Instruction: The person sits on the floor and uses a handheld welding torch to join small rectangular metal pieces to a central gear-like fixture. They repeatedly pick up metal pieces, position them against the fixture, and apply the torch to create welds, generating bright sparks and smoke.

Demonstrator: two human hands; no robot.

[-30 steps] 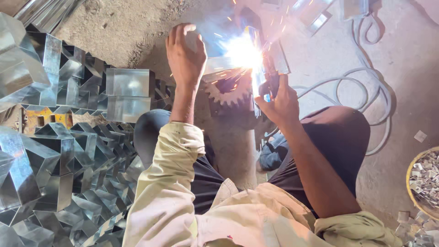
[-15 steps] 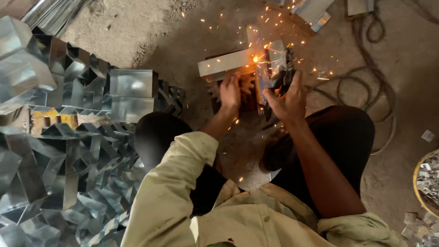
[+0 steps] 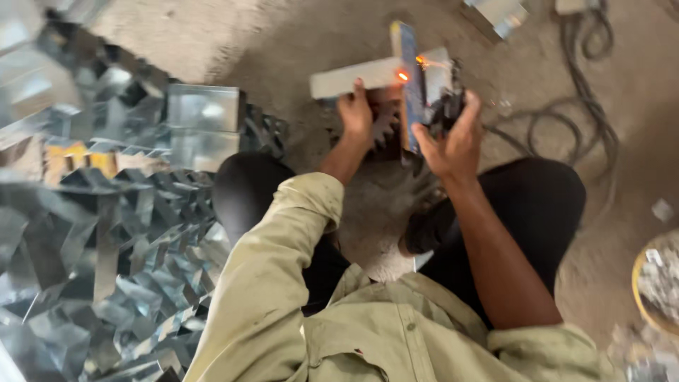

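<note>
The left hand (image 3: 356,113) presses down on the grey metal bar (image 3: 353,76), far in the middle. The right hand (image 3: 453,141) is closed around a dark welding holder (image 3: 447,106). It is best to keep the bar still and fingers away from the glowing spot (image 3: 403,76).

A dusty concrete floor (image 3: 269,42) fills the scene. Shiny cut metal pieces (image 3: 99,240) are heaped at left; cables (image 3: 587,106) coil at upper right.

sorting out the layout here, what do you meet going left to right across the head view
Heap of shiny cut sheet-metal pieces → left hand on the grey metal bar → upright blue-edged metal strip with a glowing spot → right hand on a dark tool → looped dark cable → yellow-rimmed bowl of scraps.
</note>
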